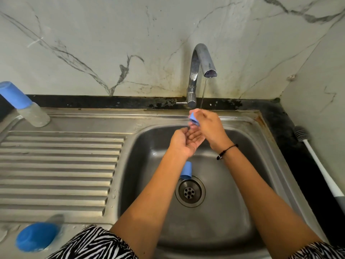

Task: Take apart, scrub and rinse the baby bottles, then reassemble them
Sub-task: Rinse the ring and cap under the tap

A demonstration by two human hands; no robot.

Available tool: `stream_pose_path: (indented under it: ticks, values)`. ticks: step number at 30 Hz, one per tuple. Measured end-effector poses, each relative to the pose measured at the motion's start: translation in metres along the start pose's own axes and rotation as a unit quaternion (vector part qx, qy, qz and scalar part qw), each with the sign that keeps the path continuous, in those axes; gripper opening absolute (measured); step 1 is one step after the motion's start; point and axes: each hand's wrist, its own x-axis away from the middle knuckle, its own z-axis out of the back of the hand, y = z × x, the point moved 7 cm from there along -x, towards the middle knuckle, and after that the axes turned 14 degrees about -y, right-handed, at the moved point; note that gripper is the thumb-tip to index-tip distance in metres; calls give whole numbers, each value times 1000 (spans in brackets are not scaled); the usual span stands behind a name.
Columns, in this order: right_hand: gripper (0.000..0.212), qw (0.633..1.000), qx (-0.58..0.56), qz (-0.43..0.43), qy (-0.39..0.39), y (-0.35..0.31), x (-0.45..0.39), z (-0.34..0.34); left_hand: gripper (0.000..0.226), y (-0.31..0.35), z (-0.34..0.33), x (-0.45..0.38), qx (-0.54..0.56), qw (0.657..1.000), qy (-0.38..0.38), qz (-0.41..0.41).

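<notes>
— What is held under the tap (200,71)?

— A small blue bottle part (193,119) is pinched in the fingers of the right hand (209,126), just under the thin stream of water, above the far edge of the sink (233,212). Exactly which part it is cannot be told.

— And the left hand (184,141)?

— It is held palm up, fingers loosely spread and cupped, directly below the blue part. Nothing is gripped in it.

— Where are the other pieces found?

— A blue cap (186,170) is seen lying in the basin, just beside the far rim of the drain (190,191). A capped bottle (24,104) is stood at the far left corner of the draining board (59,165). A second blue-topped bottle (37,236) is seen at the near left corner, blurred.

— And the brush?

— A bottle brush (317,161) with a white handle is laid along the dark counter at the sink's right edge.
</notes>
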Motion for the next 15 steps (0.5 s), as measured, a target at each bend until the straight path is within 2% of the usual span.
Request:
stream_pose_path:
  ticks: [1,2,5,6,11,15]
  values:
    - [35,986,-158,-43,-13,7,-1,-3,37,-2,2,2,4,1000,5,6]
    - [41,956,-283,-71,-14,11,-1,-4,36,-4,5,3,7,1000,10,15]
    - [46,845,-517,-136,-5,17,-3,-6,42,-7,11,6,5,1000,19,23]
    - [45,821,-551,-150,-3,18,-4,-8,42,-8,11,9,7,1000,19,23]
    - [33,756,-633,-167,-1,26,-11,-18,42,-9,14,9,17,999,23,21]
    - [32,745,-648,-158,9,29,-14,-12,42,-7,18,10,18,999,24,23]
